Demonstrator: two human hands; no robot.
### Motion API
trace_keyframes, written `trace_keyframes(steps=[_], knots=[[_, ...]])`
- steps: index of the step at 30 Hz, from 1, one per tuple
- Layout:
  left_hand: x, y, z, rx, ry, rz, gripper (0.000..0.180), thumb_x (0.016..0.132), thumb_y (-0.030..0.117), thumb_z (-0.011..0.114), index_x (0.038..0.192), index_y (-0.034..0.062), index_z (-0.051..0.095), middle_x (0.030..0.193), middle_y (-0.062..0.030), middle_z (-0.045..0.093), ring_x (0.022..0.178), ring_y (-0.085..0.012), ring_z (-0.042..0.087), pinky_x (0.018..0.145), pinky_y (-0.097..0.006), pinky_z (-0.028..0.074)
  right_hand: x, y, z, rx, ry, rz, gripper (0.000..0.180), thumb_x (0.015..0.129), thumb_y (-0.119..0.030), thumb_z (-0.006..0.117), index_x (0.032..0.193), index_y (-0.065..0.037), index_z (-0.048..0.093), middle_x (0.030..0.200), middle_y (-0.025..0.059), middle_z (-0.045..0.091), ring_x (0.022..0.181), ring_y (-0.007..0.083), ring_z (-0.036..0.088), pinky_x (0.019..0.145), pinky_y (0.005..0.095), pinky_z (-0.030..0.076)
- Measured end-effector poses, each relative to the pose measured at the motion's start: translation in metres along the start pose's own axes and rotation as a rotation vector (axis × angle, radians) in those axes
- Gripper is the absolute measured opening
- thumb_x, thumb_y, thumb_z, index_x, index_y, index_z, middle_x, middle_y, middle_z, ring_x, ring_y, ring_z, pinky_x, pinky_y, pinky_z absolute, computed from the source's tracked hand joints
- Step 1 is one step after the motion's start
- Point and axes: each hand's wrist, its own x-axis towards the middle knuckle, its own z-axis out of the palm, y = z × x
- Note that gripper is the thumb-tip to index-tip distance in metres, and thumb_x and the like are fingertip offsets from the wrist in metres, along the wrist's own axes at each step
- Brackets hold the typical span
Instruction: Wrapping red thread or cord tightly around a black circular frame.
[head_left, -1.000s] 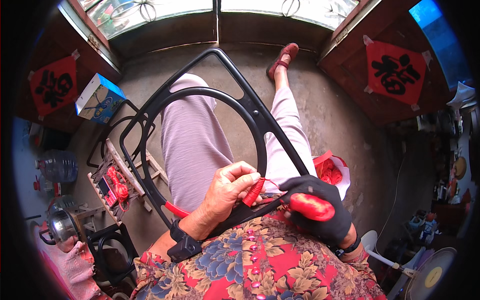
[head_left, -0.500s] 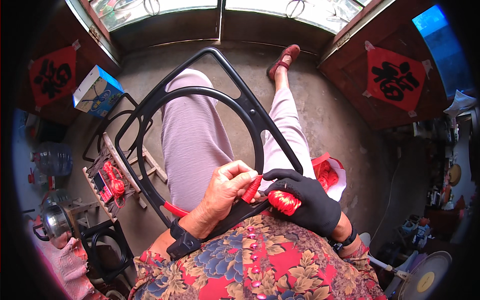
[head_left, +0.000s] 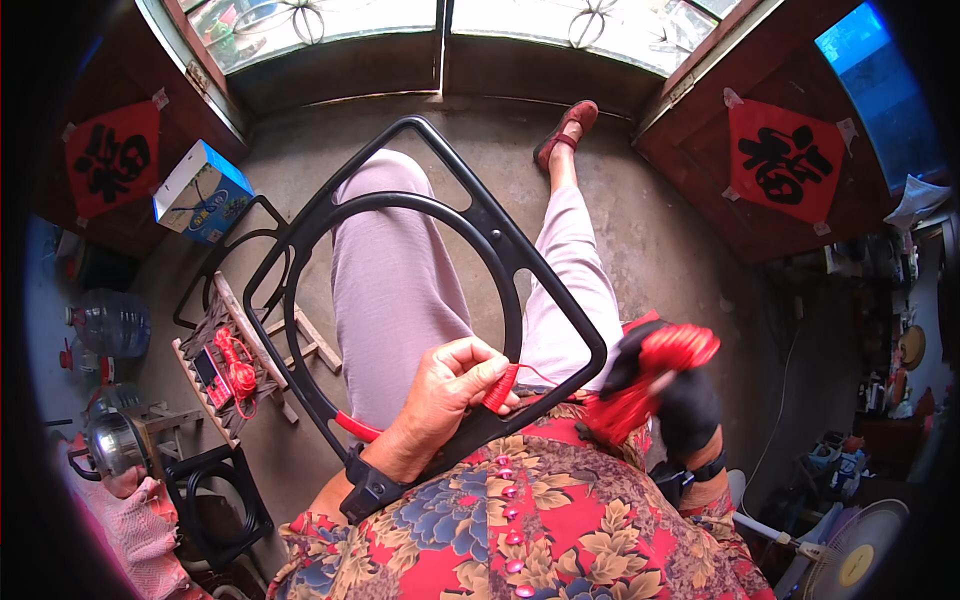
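A bare grey floor (head_left: 700, 250) spreads beyond the black frame (head_left: 455, 165), toward a glazed door (head_left: 340, 68). The frame, a rounded square around a ring, lies across the person's lap over the left knee (head_left: 390, 230), one corner pointing at the door. On the ring's near side, a tight red coil (head_left: 498, 390) has its long axis slanting away and rightward. The left hand (head_left: 455, 385) pinches this coil between its fingers, hiding part of it; its forearm crosses the frame. Right of the frame, the black-gloved right hand (head_left: 690, 410) grips a red cord bundle (head_left: 680, 347); blur hides each finger's position. Left of the frame sit a wooden stool (head_left: 225, 290) and blue-white box (head_left: 210, 195).
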Motion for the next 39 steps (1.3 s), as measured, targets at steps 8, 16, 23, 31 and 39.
trace_keyframes(steps=[8, 16, 23, 31, 39], knots=[[-0.003, 0.008, 0.007, 0.156, -0.032, 0.096, 0.011, 0.085, 0.008, 0.065, 0.088, 0.0009, 0.058, 0.076, -0.0058, 0.064, 0.066, -0.0123, 0.064, 0.062, -0.025, 0.054, -0.015, 0.023, -0.07, 0.069, 0.4, 0.069, 0.035, 0.092, -0.033, 0.054, 0.108, -0.002, 0.054, 0.069, -0.0008, 0.049, 0.056, 0.0076, 0.043, 0.051, 0.0215, 0.032], [-0.008, 0.032, 0.011, 0.357, -0.01, -0.083, 0.012, 0.084, 0.011, 0.067, 0.078, 0.0018, 0.064, 0.066, 0.0, 0.062, 0.058, -0.0031, 0.055, 0.049, -0.016, 0.038, -0.004, 0.04, -0.084, 0.004, 0.36, 0.139, 0.034, 0.09, -0.029, 0.058, 0.106, 0.0, 0.054, 0.062, 0.0001, 0.05, 0.051, 0.0076, 0.045, 0.049, 0.0211, 0.033], [-0.007, 0.029, -0.002, 0.269, -0.102, -0.202, 0.014, 0.084, 0.013, 0.067, 0.084, -0.0004, 0.066, 0.07, -0.0009, 0.064, 0.064, -0.0053, 0.058, 0.056, -0.018, 0.043, -0.005, 0.033, -0.08, -0.028, 0.358, 0.078, 0.034, 0.09, -0.029, 0.058, 0.106, 0.0, 0.054, 0.061, -0.0003, 0.049, 0.052, 0.0075, 0.046, 0.049, 0.022, 0.035], [-0.007, 0.019, -0.009, 0.142, -0.196, -0.089, 0.013, 0.082, 0.007, 0.068, 0.089, -0.0022, 0.062, 0.079, -0.0089, 0.066, 0.071, -0.0151, 0.065, 0.069, -0.026, 0.052, 0.0, 0.033, -0.082, -0.125, 0.349, 0.139, 0.03, 0.088, -0.025, 0.059, 0.103, 0.0, 0.056, 0.063, -0.0001, 0.051, 0.054, 0.0083, 0.048, 0.051, 0.0225, 0.037], [-0.007, 0.022, 0.001, 0.086, -0.144, -0.133, 0.022, 0.086, 0.01, 0.065, 0.101, -0.0028, 0.057, 0.079, -0.0077, 0.065, 0.072, -0.0128, 0.064, 0.068, -0.024, 0.051, 0.005, 0.032, -0.08, -0.3, 0.366, 0.162, 0.024, 0.086, -0.019, 0.056, 0.102, -0.001, 0.057, 0.065, 0.0004, 0.053, 0.055, 0.0083, 0.049, 0.053, 0.0234, 0.04]])
